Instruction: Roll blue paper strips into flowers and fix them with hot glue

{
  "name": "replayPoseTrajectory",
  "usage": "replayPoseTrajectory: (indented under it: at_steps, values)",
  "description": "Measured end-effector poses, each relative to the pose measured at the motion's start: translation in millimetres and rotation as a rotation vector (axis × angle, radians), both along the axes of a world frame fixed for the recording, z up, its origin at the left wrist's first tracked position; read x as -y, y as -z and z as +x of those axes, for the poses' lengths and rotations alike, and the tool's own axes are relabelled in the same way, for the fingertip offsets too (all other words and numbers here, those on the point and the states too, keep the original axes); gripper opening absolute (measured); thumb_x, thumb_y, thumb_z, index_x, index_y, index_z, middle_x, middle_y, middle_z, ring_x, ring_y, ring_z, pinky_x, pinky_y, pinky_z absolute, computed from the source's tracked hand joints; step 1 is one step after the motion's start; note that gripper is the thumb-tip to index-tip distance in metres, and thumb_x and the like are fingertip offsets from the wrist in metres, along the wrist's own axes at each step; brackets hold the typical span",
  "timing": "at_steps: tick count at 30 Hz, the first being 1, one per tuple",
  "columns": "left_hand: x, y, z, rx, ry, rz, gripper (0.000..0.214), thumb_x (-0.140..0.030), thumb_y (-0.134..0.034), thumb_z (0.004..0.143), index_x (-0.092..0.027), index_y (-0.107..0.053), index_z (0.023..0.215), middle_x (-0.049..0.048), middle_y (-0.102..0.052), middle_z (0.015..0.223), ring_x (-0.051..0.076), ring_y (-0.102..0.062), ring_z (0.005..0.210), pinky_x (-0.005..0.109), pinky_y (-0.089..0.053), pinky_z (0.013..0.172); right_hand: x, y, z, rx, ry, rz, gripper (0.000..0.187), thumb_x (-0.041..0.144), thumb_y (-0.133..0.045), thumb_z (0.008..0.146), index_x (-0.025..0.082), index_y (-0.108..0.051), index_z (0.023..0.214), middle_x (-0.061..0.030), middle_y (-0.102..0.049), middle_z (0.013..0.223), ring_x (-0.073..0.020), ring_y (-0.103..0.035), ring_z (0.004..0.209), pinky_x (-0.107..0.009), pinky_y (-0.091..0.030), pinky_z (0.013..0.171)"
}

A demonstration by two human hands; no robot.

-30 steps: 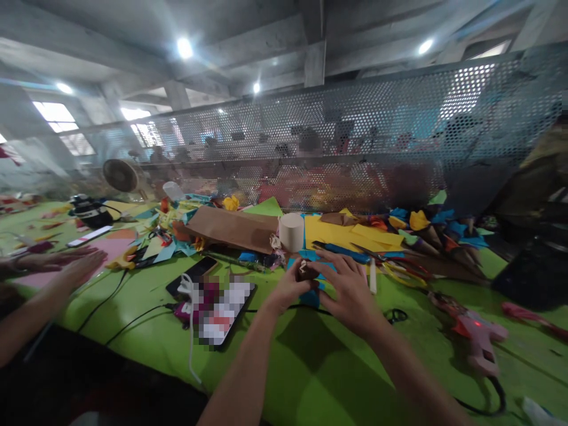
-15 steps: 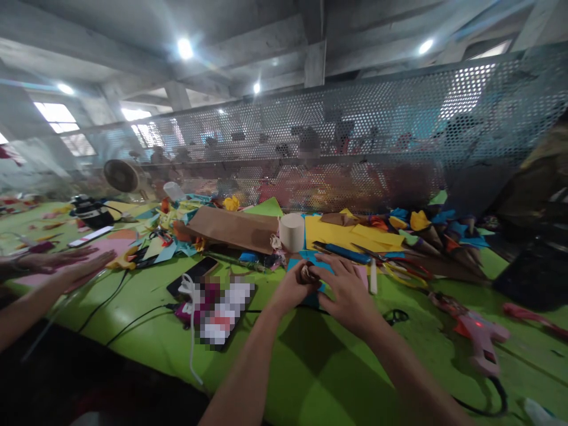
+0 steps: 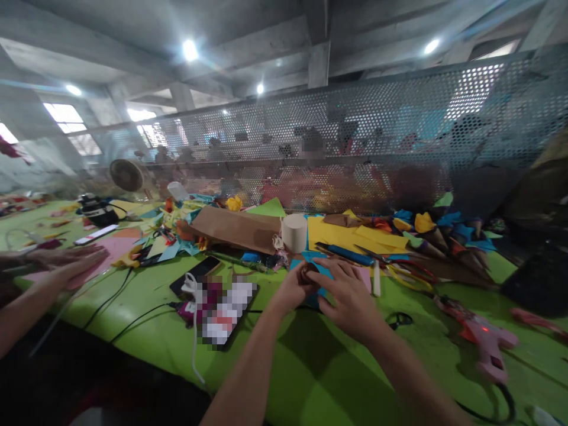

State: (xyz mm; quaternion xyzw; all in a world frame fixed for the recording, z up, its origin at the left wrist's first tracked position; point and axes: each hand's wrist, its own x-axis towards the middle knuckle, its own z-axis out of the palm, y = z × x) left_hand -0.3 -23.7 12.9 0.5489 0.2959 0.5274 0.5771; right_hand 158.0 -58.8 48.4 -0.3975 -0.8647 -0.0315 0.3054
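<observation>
Just in front of me, my left hand (image 3: pixel 293 291) is closed around a small dark brown roll, perhaps paper (image 3: pixel 309 271); my fingers partly hide it. My right hand (image 3: pixel 350 293) meets it from the right, index fingertip on the roll and thumb just below, the other fingers stretched forward. Under and behind both hands lies blue paper (image 3: pixel 326 267). A white cylinder, like a roll of tape or paper (image 3: pixel 294 232), stands right behind them. Scissors with yellow and red handles (image 3: pixel 410 277) and a blue-handled cutter (image 3: pixel 350 255) lie beyond my right hand.
On the green table (image 3: pixel 248 378), a pink glue gun (image 3: pixel 488 343) with a lit red light lies right. Brown paper cones with coloured paper flowers (image 3: pixel 444 231) lie behind. Left are a phone (image 3: pixel 195 276), a purple device (image 3: pixel 199 302) with cables, and another person's hands (image 3: pixel 75 266).
The whole view has shifted slightly right and down. Both my hands stay at the brown roll, with only small finger movement; its lighter, streaked face shows less now.
</observation>
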Motion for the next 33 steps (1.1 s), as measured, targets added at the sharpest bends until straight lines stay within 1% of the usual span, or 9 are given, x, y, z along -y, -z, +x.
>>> replayPoseTrajectory:
  at_steps: [4,6,13,16,21,24,27,30,33]
  values:
    - [-4,9.6,-2,-0.138,-0.07,0.058,0.031,-0.015,-0.079,0.06,-0.017,-0.057,0.082,-0.0011,-0.055,0.074,0.014,-0.052,0.073,0.025,-0.044,0.069,-1,5.1,-3,-0.006,0.021,-0.034,0.047,0.01,-0.057,0.074,0.026,-0.065,0.118,-0.0091,-0.055,0.139,-0.0317,-0.046,0.124,-0.053,-0.037,0.103]
    - [-4,11.9,-2,-0.166,-0.068,0.059,0.03,-0.014,-0.077,0.06,-0.017,-0.057,0.082,-0.0012,-0.055,0.074,0.015,-0.053,0.074,0.026,-0.044,0.071,-1,6.0,-3,-0.019,0.032,-0.042,0.047,0.01,-0.057,0.073,0.025,-0.066,0.116,-0.0086,-0.055,0.139,-0.0317,-0.046,0.125,-0.053,-0.037,0.103]
    - [-2,5.7,4,-0.018,-0.041,-0.009,0.038,-0.024,-0.085,0.057,-0.017,-0.054,0.079,-0.0017,-0.055,0.073,0.013,-0.051,0.07,0.026,-0.041,0.068,-2,-4.6,4,-0.095,0.002,-0.038,0.044,0.016,-0.06,0.077,0.027,-0.065,0.12,-0.0078,-0.054,0.139,-0.0297,-0.048,0.122,-0.049,-0.037,0.102]
    - [-4,9.9,4,-0.037,-0.059,0.003,0.039,-0.022,-0.086,0.058,-0.018,-0.054,0.081,-0.0021,-0.055,0.074,0.013,-0.052,0.073,0.026,-0.042,0.07,-2,-7.1,6,-0.092,0.021,-0.034,0.046,0.018,-0.062,0.078,0.028,-0.064,0.122,-0.0079,-0.054,0.139,-0.0297,-0.048,0.121,-0.048,-0.037,0.101]
    - [-5,14.8,2,-0.096,-0.074,0.04,0.033,-0.018,-0.079,0.064,-0.018,-0.053,0.084,-0.0013,-0.055,0.078,0.014,-0.053,0.076,0.025,-0.042,0.072,-2,-4.2,6,-0.032,0.006,-0.095,0.043,0.021,-0.063,0.078,0.024,-0.064,0.122,-0.0103,-0.052,0.141,-0.0321,-0.044,0.128,-0.051,-0.034,0.105]
    - [-3,13.3,-1,-0.194,-0.071,0.089,0.029,-0.021,-0.076,0.066,-0.018,-0.05,0.08,-0.0021,-0.052,0.074,0.012,-0.048,0.071,0.023,-0.04,0.065,-6,-3.9,11,-0.045,-0.035,-0.13,0.036,0.025,-0.059,0.085,0.025,-0.066,0.121,-0.0093,-0.053,0.142,-0.0315,-0.045,0.128,-0.053,-0.035,0.105]
    - [-2,12.4,-5,-0.42,-0.038,0.16,0.028,-0.021,-0.075,0.066,-0.017,-0.048,0.074,-0.005,-0.047,0.068,0.01,-0.041,0.065,0.021,-0.035,0.059,-13,-2.9,18,-0.068,-0.087,-0.126,0.028,0.025,-0.05,0.094,0.027,-0.071,0.111,-0.0075,-0.059,0.135,-0.0287,-0.05,0.122,-0.051,-0.04,0.101]
    - [-1,12.3,-10,-0.614,0.029,0.198,0.024,-0.023,-0.073,0.067,-0.016,-0.054,0.08,-0.0049,-0.052,0.07,0.01,-0.042,0.065,0.021,-0.035,0.059,-18,0.3,23,-0.053,-0.112,-0.083,0.02,0.022,-0.058,0.09,0.026,-0.075,0.099,-0.0066,-0.065,0.127,-0.0282,-0.055,0.117,-0.048,-0.043,0.098]
    - [-1,12.1,-13,-0.671,0.089,0.208,0.025,-0.026,-0.072,0.07,-0.014,-0.059,0.088,-0.0032,-0.057,0.074,0.011,-0.045,0.066,0.021,-0.036,0.059,-18,2.3,24,-0.021,-0.123,-0.058,0.018,0.021,-0.069,0.082,0.027,-0.075,0.099,-0.0056,-0.068,0.123,-0.0284,-0.057,0.115,-0.047,-0.043,0.097]
